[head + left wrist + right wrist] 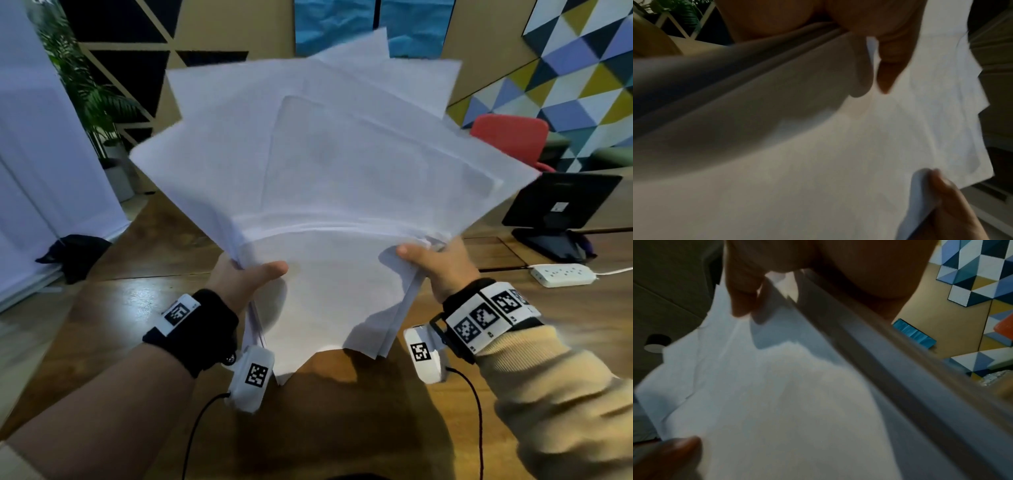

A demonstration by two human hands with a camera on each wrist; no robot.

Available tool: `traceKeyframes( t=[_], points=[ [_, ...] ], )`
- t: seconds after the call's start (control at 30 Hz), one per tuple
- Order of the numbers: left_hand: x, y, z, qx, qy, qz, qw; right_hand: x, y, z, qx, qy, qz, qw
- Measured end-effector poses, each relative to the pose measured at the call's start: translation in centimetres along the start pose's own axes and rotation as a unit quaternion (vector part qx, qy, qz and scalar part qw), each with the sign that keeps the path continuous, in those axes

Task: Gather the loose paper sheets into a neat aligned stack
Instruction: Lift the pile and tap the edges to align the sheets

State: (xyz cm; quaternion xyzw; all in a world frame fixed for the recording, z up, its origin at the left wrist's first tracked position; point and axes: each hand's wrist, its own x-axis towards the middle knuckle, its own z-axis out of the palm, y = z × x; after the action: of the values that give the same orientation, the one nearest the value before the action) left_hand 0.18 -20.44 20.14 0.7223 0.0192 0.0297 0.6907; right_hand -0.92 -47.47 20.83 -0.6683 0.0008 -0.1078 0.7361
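Note:
Several white paper sheets are held up above the wooden table as a fanned, misaligned bundle, corners sticking out at different angles. My left hand grips the bundle's lower left edge, thumb on the front. My right hand grips the lower right edge, thumb on the front sheet. In the left wrist view the sheets fill the picture, my left thumb pressing on them and my right hand at the far edge. In the right wrist view the paper runs under my right thumb.
A dark monitor on a stand and a white power strip sit on the table at the right. A red chair stands behind. A potted plant and a dark bag are at the left.

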Motion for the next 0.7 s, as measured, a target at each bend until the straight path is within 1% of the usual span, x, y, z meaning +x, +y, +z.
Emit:
traceKeyframes(
  t=[0.03, 0.1, 0.17, 0.23, 0.33, 0.37, 0.4, 0.47, 0.57, 0.63, 0.7],
  points=[
    [0.2, -0.3, 0.2, 0.006, 0.011, -0.010, 1.000, 0.2, 0.3, 0.3, -0.026, 0.001, 0.012, 1.000],
    [0.6, -0.9, 0.4, 0.009, 0.029, -0.015, 0.999, 0.4, 0.8, 0.8, -0.055, 0.019, 0.007, 0.998],
    [0.8, -1.0, 0.5, 0.005, 0.036, -0.016, 0.999, 0.5, 1.0, 1.2, -0.056, 0.044, -0.011, 0.997],
    [0.8, -1.1, 0.4, 0.006, 0.039, -0.015, 0.999, 0.3, 1.2, 1.0, -0.038, 0.038, -0.012, 0.998],
    [0.4, -0.6, 0.1, 0.002, 0.010, -0.015, 1.000, -0.2, 1.9, 0.8, -0.032, -0.004, 0.028, 0.999],
    [0.3, -0.6, 0.2, 0.004, -0.007, -0.014, 1.000, -0.4, 2.2, 0.9, -0.035, -0.006, 0.043, 0.998],
    [0.2, -0.6, 0.2, 0.016, -0.018, -0.014, 1.000, -0.5, 2.5, 1.0, -0.041, 0.008, 0.054, 0.998],
    [0.1, -0.4, 0.4, 0.063, -0.010, -0.002, 0.998, -0.6, 2.4, 1.4, -0.052, 0.044, 0.059, 0.996],
    [-0.1, 0.4, 0.5, 0.101, 0.023, 0.043, 0.994, -1.1, 1.0, 2.1, -0.058, 0.066, 0.007, 0.996],
    [-0.7, 1.1, 0.2, 0.099, 0.047, 0.083, 0.991, -1.6, -0.4, 2.1, -0.023, 0.069, -0.035, 0.997],
    [-1.4, 1.6, -0.1, 0.087, 0.046, 0.115, 0.988, -2.2, -1.5, 1.9, 0.012, 0.032, -0.074, 0.997]
  ],
)
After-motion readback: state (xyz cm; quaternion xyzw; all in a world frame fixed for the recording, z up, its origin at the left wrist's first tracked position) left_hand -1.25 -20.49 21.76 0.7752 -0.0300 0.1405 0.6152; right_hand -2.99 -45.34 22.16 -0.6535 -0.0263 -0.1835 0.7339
